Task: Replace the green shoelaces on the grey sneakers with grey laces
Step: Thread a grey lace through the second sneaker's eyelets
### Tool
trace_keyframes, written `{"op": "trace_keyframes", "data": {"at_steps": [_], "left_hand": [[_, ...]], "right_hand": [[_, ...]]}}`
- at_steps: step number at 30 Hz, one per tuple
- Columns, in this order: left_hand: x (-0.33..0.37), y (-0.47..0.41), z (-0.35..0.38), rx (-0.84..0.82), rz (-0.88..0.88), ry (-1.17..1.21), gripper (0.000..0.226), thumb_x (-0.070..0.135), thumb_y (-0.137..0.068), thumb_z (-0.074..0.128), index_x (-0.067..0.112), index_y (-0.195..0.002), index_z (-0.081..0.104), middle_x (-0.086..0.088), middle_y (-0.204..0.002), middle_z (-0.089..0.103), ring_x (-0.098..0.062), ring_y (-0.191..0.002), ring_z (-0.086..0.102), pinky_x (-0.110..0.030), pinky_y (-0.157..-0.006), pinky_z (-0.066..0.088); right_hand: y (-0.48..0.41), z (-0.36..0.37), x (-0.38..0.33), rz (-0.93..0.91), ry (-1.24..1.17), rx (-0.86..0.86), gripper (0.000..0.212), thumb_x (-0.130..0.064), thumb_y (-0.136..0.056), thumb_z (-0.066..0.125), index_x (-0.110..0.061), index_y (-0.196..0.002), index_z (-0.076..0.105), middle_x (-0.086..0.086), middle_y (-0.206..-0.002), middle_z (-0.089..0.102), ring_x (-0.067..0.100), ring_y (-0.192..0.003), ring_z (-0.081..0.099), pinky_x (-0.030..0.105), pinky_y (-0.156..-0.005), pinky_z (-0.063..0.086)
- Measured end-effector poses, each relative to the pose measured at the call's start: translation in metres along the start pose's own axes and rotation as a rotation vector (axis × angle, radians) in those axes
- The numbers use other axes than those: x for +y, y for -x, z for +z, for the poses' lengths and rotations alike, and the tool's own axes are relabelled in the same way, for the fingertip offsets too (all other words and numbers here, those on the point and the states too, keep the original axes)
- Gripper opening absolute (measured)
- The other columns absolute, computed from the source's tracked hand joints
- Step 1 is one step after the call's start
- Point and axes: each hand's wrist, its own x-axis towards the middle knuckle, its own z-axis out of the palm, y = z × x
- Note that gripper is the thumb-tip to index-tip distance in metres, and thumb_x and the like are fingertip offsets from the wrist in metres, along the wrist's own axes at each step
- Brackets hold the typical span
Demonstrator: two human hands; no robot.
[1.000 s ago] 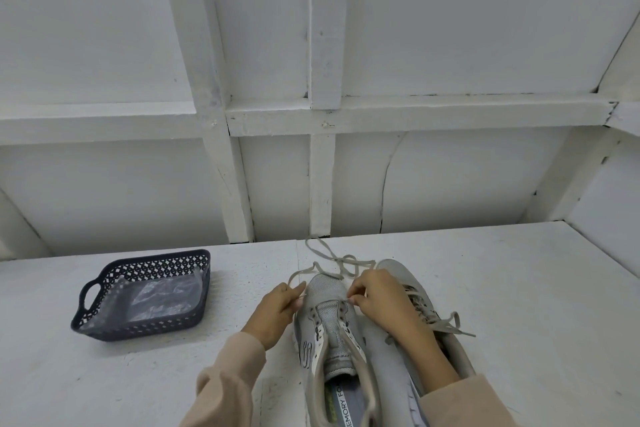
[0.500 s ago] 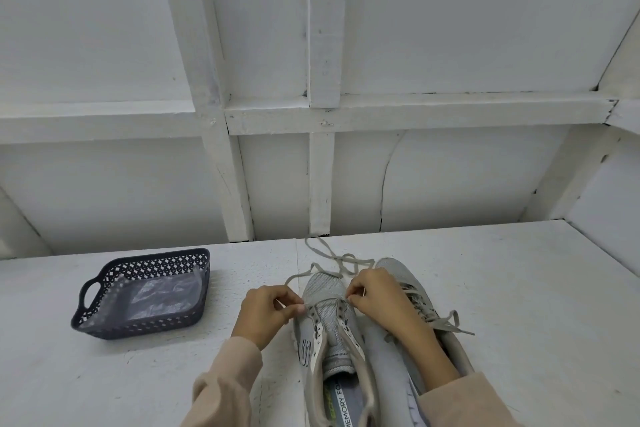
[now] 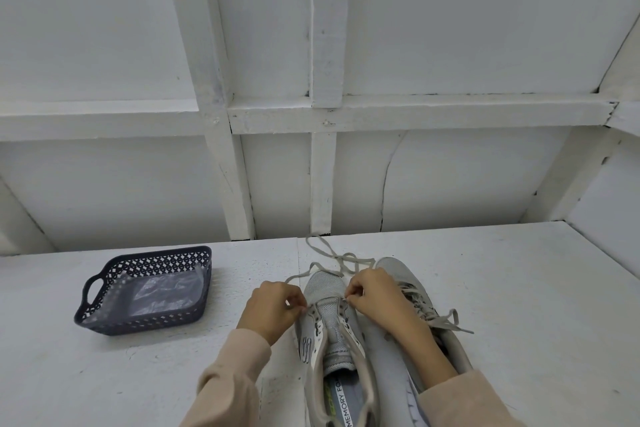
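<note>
Two grey sneakers stand side by side on the white table, toes away from me. The left sneaker [image 3: 327,291] has open eyelets with a grey lace [image 3: 341,258] threaded at the lowest pair, its loose ends trailing over the toe and onto the table behind. My left hand [image 3: 273,308] pinches the lace at the shoe's left side. My right hand [image 3: 372,295] pinches the lace at the right eyelets. The right sneaker [image 3: 401,272] lies partly under my right forearm and is laced in grey with a tied bow [image 3: 445,319]. No green lace is in view.
A dark blue perforated basket [image 3: 104,315] with a handle stands at the left, holding a clear plastic bag [image 3: 162,291]. A white panelled wall rises right behind the table. Bare table surface [image 3: 536,305] stretches to the right.
My left hand drew a little to the left and curled tighter on the lace, pulling it taut across the lowest eyelets. My right hand stayed almost in place.
</note>
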Motion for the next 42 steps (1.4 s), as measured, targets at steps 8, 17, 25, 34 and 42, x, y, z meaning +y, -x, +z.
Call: {"op": "trace_keyframes", "data": {"at_steps": [8,17,25,34,42], "left_hand": [[0.009,-0.008,-0.004,-0.048,0.087,-0.256,0.016,0.025,-0.087,0.056,0.029,-0.096,0.069,0.006,-0.099,0.066,-0.019,-0.094,0.06,-0.028,-0.076,0.045],[0.028,-0.013,-0.005,-0.108,0.086,-0.443,0.026,0.016,-0.087,0.052,0.025,-0.104,0.069,-0.005,-0.11,0.063,-0.03,-0.101,0.058,-0.028,-0.072,0.039],[0.022,-0.012,-0.002,-0.079,0.088,-0.312,0.023,0.022,-0.087,0.057,0.031,-0.103,0.071,0.004,-0.109,0.061,-0.025,-0.101,0.057,-0.028,-0.076,0.041],[0.009,-0.005,-0.001,-0.064,-0.018,-0.085,0.019,0.028,-0.086,0.062,0.041,-0.096,0.072,0.014,-0.097,0.068,-0.01,-0.091,0.062,-0.024,-0.074,0.044],[0.015,-0.005,0.003,0.015,-0.051,0.009,0.016,0.023,-0.083,0.066,0.033,-0.094,0.07,0.013,-0.083,0.071,-0.008,-0.091,0.062,-0.023,-0.071,0.046]], "right_hand": [[0.0,0.001,-0.001,0.01,0.043,-0.066,0.018,-0.015,-0.091,0.055,-0.012,-0.092,0.072,0.003,-0.095,0.071,0.019,-0.088,0.065,0.031,-0.08,0.052],[-0.004,0.003,-0.019,0.01,0.282,-0.098,0.014,-0.005,-0.088,0.047,-0.006,-0.085,0.061,0.011,-0.091,0.062,0.031,-0.087,0.063,0.037,-0.075,0.051],[-0.002,0.006,-0.02,0.088,0.189,0.066,0.018,-0.009,-0.083,0.064,-0.023,-0.087,0.075,0.0,-0.095,0.072,0.021,-0.092,0.066,0.029,-0.077,0.05],[0.001,0.009,-0.011,0.188,-0.018,0.072,0.006,-0.02,-0.077,0.078,-0.022,-0.077,0.073,-0.005,-0.084,0.073,0.012,-0.084,0.066,0.027,-0.073,0.051],[0.001,0.011,-0.012,0.183,-0.01,0.069,0.007,-0.019,-0.084,0.071,-0.023,-0.082,0.076,-0.007,-0.086,0.074,0.009,-0.085,0.066,0.025,-0.071,0.045]]}}
